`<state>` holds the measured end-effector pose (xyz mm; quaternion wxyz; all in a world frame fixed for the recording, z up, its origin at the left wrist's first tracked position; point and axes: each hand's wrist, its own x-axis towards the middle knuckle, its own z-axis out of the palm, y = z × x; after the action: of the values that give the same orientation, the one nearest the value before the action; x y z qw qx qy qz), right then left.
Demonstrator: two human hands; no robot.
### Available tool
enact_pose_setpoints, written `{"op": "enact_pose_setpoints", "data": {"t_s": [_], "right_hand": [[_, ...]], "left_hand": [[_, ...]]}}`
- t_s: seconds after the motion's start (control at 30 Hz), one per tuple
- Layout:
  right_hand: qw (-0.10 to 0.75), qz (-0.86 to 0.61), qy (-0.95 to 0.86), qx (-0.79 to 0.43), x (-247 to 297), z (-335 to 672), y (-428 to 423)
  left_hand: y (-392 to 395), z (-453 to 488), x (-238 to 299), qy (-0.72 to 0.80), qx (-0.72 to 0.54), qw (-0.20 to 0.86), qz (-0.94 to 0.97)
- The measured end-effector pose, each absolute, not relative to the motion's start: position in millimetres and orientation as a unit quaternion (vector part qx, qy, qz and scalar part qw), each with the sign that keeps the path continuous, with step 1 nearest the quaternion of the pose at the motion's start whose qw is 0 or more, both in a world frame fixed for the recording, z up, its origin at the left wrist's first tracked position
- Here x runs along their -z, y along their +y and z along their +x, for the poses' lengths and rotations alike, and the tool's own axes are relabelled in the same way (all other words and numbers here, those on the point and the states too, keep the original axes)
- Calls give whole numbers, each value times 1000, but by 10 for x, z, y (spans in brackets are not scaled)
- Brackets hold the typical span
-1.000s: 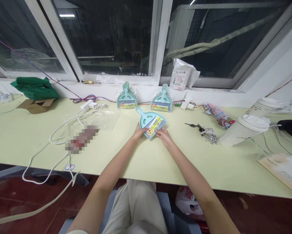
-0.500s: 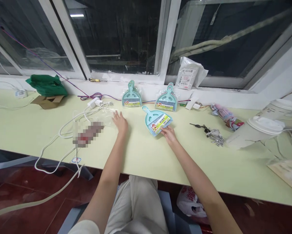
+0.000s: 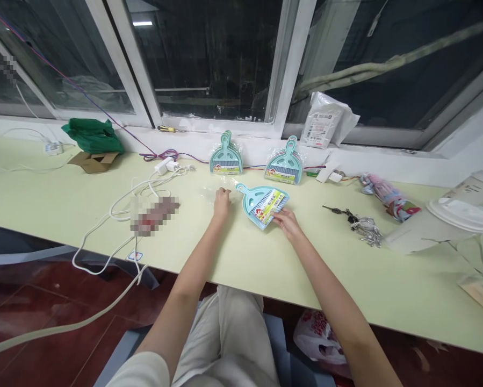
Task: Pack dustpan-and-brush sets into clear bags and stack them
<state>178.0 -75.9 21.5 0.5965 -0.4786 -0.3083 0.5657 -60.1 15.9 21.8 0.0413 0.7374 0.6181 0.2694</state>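
A light-blue dustpan with a small striped brush and a yellow-green label is held at its lower right edge by my right hand. Its handle points up and left. To the left of it, my left hand is closed with curled fingers on a clear plastic bag, which lies thin and crumpled around the fingertips. Behind them, two wrapped stacks of similar dustpans, the left stack and the right stack, lean against the wall below the window.
White cables and a blurred-out object lie to the left, beyond them a green bag on a cardboard box. On the right are keys, a folded umbrella and white lidded cups.
My left hand has moved right, from spread fingers over the plastic bag to closed on it, drawing the bag closer to the dustpan. My right hand still grips the dustpan.
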Motion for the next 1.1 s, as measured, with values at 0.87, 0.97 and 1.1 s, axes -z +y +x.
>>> {"op": "enact_pose_setpoints", "data": {"t_s": [0.87,0.97,1.1], "right_hand": [[553,-477,-332,-596,-320,1662,-832],[605,-481,-294,-562,-264,1645,-805],[648,-472,-261,-537,-206,1663,-765]], "left_hand": [[68,-547,-356,579,-357,50,731],[1,-446,-391,534,-364,76,760],[-86,-351,-473,521,-398,84,750]]}}
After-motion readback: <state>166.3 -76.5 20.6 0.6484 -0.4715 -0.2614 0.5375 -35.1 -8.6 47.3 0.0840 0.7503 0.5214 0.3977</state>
